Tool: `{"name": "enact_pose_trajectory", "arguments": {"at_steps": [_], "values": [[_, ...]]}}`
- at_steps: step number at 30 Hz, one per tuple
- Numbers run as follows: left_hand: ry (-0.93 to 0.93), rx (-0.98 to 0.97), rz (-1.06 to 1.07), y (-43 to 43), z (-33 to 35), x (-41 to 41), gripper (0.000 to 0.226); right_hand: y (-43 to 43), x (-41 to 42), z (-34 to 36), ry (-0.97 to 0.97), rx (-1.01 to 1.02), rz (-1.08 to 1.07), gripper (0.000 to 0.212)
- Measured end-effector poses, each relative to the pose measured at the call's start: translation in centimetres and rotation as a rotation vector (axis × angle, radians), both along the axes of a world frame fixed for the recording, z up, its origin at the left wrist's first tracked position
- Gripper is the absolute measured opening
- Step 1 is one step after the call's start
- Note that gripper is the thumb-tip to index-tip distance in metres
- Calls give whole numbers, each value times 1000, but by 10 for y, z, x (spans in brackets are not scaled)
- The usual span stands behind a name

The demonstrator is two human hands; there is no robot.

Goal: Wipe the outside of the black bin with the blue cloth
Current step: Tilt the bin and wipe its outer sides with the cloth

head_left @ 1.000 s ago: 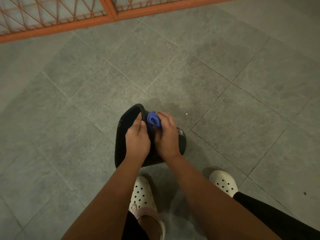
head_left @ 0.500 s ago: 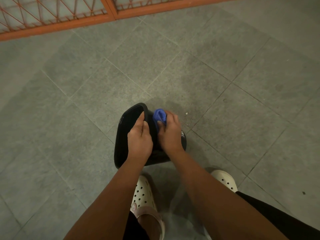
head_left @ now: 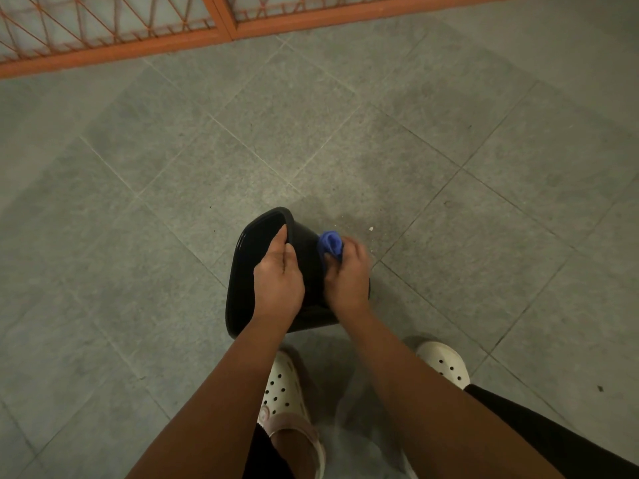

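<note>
Where right grip [head_left: 347, 276] pinches, blue cloth [head_left: 330, 243] meets bin [head_left: 306, 248].

1. A tiled landing or veranda, seemingly in a home, seen from above: large grey stone-look floor tiles [head_left: 449, 150] with pale grout lines fill the view.
2. An orange-painted metal grille [head_left: 103, 29] with lattice bars borders the far side.
3. Household items: perforated white clogs [head_left: 283, 388], a small black bin [head_left: 307, 247], crumbs [head_left: 371, 228] beside it.
</note>
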State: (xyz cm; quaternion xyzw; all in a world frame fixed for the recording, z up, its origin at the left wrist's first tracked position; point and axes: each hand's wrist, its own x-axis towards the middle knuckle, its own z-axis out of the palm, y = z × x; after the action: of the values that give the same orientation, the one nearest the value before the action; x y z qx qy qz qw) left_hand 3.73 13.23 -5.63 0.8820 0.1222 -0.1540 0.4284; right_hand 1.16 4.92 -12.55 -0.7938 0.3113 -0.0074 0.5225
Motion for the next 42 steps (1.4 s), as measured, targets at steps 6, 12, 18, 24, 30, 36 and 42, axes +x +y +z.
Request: {"name": "enact_pose_trajectory", "arguments": {"at_steps": [6, 12, 18, 24, 30, 36, 42], "values": [[-19, 37, -32, 1, 0, 3, 40, 16, -11, 9, -123, 16, 22, 33], [-51, 65, -91, -3, 2, 1, 39, 2, 11, 4, -93, 15, 62, 31], [-29, 60, -42, -2, 1, 5, 40, 21, -16, 9, -142, -29, -36, 33], [-52, 100, -107, -5, 3, 1, 36, 8, 15, 14, -158, 31, 70, 33], [-23, 147, -76, -3, 4, 4, 31, 6, -14, -12, -45, -22, -31, 35], [-45, 158, -82, 0, 4, 5, 33, 13, -5, -1, -194, -14, 99, 38], [-32, 143, -89, 1, 4, 4, 32, -4, -17, -27, -91, -88, 22, 37]]}}
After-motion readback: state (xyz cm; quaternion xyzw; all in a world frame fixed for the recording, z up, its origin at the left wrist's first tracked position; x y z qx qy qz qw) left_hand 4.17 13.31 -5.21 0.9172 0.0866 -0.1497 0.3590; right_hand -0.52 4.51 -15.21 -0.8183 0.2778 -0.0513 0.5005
